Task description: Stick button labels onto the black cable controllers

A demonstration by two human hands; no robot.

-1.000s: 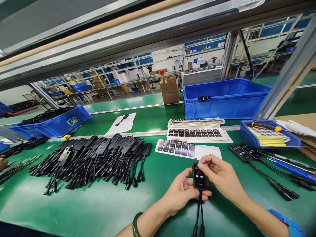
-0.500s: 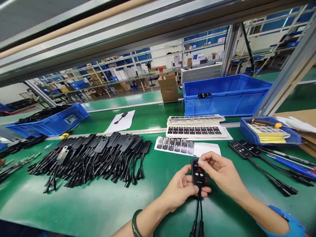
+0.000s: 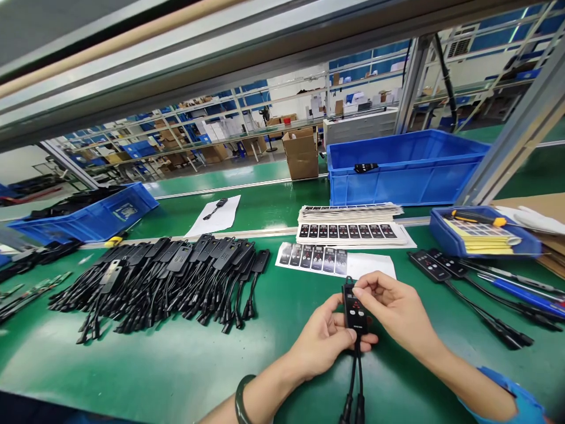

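Very little change over the last second – both hands keep the same pose, and the control box [image 3: 354,312] stays at lower centre-right of the frame. Everything sits slightly higher in view than a second ago, bench [image 3: 168,377] items included, so I read that as the head tipping, not parts being moved.

Left hand [image 3: 329,335] holds the control box, thumb at its lower edge, other fingers behind. Box is near upright in frame, printed front showing red and white marks, two cables [image 3: 354,383] running to the bottom edge. Right hand [image 3: 392,303] is narrow, thumb and fingertip at the top of the printed front. Can't tell if it pinches something or only presses.

The label strip [image 3: 311,257], just beyond the hands, shows the same row of labels, none gone since. Stack of label sheets [image 3: 348,231] behind it, also unchanged. Pile of black boxes [image 3: 176,265] at centre-left untouched, as are the two printed boxes [image 3: 428,268] at right.

What it means: my read is close work at the top of the front is in progress – no visible advance, no release. Print looks straight on the face; edge fit is too small to judge.
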